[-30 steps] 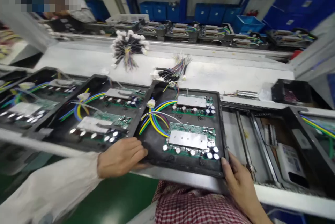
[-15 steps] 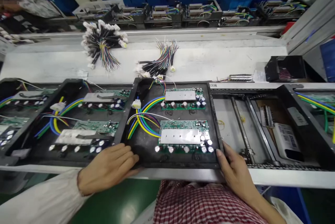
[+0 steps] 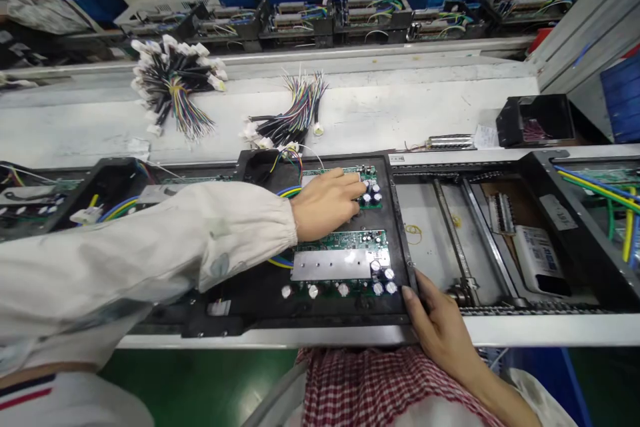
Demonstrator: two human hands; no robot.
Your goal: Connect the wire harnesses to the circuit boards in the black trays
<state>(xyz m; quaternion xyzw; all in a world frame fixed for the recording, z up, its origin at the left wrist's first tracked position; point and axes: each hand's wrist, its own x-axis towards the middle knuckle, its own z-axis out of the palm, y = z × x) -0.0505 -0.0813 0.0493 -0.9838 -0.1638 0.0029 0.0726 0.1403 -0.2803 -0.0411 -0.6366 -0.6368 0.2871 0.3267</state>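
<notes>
My left hand (image 3: pixel 327 206) lies palm down over the upper circuit board (image 3: pixel 371 188), its fingers stretched across the silver heat sink. It covers most of that board, and my sleeve hides part of the coloured wires. My right hand (image 3: pixel 437 314) grips the lower right corner of the black tray (image 3: pixel 320 315), thumb on top. Below my left hand, a second circuit board (image 3: pixel 340 264) with a silver plate and round capacitors lies in the same tray. Blue, yellow and green wires (image 3: pixel 281 260) run from its left side.
Two bundles of cables, a larger one (image 3: pixel 175 84) and a smaller one (image 3: pixel 295 110), lie on the white shelf. A black bin (image 3: pixel 535 122) stands at right. Chains and metal bars (image 3: pixel 493 240) show beside the tray. Another person's sleeve (image 3: pixel 40 0) is at upper left.
My left hand has left the tray's lower left corner and reached up and right onto the upper board. My right hand stays on the tray's right corner. The view has shifted.
</notes>
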